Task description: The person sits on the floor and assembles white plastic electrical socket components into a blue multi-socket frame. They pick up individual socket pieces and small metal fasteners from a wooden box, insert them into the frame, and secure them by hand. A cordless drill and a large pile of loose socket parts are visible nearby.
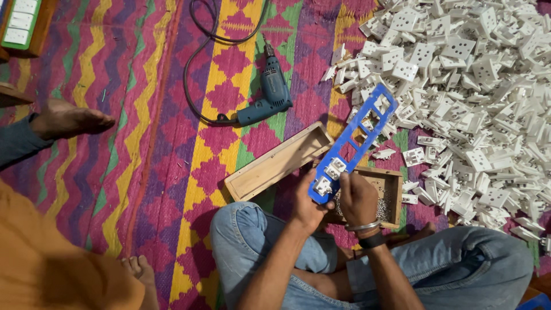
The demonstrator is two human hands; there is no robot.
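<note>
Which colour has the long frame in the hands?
Blue frame, head view.

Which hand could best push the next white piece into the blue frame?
Probably the right hand: its fingers rest on the white pieces already fitted in the blue frame, and the white pile lies on that side. The left hand grips the frame's bottom end.

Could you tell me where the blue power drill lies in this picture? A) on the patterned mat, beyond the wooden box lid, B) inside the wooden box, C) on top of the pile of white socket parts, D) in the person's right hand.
A: the blue power drill lies flat on the patterned mat, beyond the wooden box lid, while both hands hold the blue frame.
</note>
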